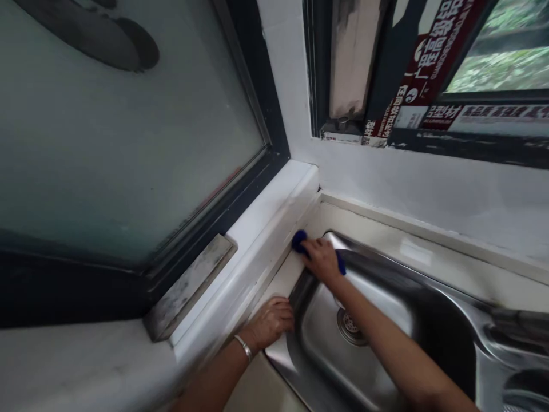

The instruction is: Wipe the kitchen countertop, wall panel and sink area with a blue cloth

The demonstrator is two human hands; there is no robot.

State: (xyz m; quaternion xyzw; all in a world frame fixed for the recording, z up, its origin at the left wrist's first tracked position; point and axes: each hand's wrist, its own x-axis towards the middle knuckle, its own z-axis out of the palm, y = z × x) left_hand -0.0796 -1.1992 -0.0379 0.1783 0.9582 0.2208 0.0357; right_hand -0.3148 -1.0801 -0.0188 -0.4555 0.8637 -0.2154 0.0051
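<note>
My right hand (321, 260) is closed around a dark blue cloth (299, 241), which bulges out on both sides of the fingers. It presses the cloth against the pale countertop (338, 215) at the sink's back left corner, beside the low tiled ledge. Nearer to me, my left hand (273, 321) lies on the counter strip at the sink's left rim, fingers stretched out and nothing held. A bracelet circles that wrist. Below my right forearm spreads the stainless steel sink (315, 337), its drain strainer (349, 325) partly covered by the arm.
Left of the sink runs a white ledge (274, 209) under a dark-framed frosted window (128, 143). A dirty stone-like block (193, 286) sits on that ledge. Another window frame (472, 143) with printed tape stands behind the counter. Dark blurred items (521, 329) lie at the sink's right.
</note>
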